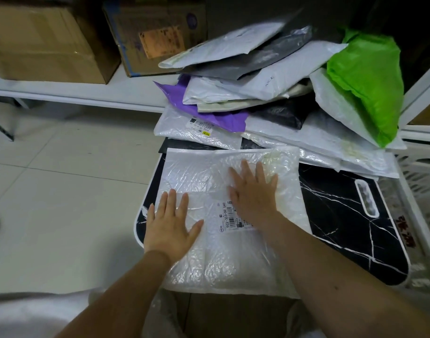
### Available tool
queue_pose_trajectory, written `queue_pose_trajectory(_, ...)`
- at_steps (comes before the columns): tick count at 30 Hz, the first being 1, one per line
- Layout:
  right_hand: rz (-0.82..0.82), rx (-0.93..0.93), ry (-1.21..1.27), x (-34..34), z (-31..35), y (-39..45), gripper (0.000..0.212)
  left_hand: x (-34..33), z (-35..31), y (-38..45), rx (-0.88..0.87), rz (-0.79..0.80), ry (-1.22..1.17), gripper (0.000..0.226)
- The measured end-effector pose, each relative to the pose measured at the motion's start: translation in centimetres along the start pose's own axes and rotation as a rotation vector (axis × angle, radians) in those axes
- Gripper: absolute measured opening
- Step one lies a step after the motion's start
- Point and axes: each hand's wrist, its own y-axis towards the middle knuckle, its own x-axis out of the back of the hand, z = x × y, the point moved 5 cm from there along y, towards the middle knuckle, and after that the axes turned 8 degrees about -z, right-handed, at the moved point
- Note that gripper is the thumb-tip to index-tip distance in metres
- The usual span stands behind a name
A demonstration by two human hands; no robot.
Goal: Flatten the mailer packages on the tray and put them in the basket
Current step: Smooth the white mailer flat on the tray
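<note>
Both hands are lying flat with fingers spread, grasping nothing: the left hand (171,224) is pressing the near left part of a white bubble mailer (209,181), the right hand (254,191) is pressing its middle beside the shipping label (230,219). The mailer is lying on a black marble-patterned tray (343,215), overhanging its near edge. Behind it a heap of mailers (270,93) is sitting, a green one (370,81) leaning on the right. A white basket (419,181) is standing just right of the tray. Cardboard boxes (50,37) are resting on a shelf beyond.
</note>
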Motion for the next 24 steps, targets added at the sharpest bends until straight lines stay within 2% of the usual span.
queue_pose_trajectory(4,0.076,0.148,0.014,-0.8,4.5,1.2,0.058,2.0,-0.9,0.9,-0.011,-0.056,0.1,0.078)
queue_pose_trajectory(7,0.123,0.122,0.058,-1.7,5.1,1.4,0.053,3.4,-3.2,3.7,0.066,-0.182,0.017,0.063)
queue_pose_trajectory(11,0.117,0.07,0.113,-1.9,3.7,1.6,0.057,1.4,-5.7,6.1,0.0,-0.074,-0.202,0.062)
queue_pose_trajectory(13,0.084,0.032,0.158,-1.7,2.7,1.9,0.058,0.4,-5.4,6.4,-0.024,-0.002,-0.16,0.057)
queue_pose_trajectory(16,0.032,-0.018,0.107,-1.5,0.3,1.8,0.058,0.2,-3.9,6.9,0.037,0.011,-0.079,0.06)
queue_pose_trajectory(20,0.047,-0.203,0.024,-1.3,-4.0,0.8,0.062,0.3,-2.6,7.0,0.118,0.031,-0.07,0.067)
queue_pose_trajectory(24,0.063,-0.274,0.056,-1.3,-5.9,0.0,0.061,0.5,-2.4,6.7,0.185,0.014,-0.071,0.071)
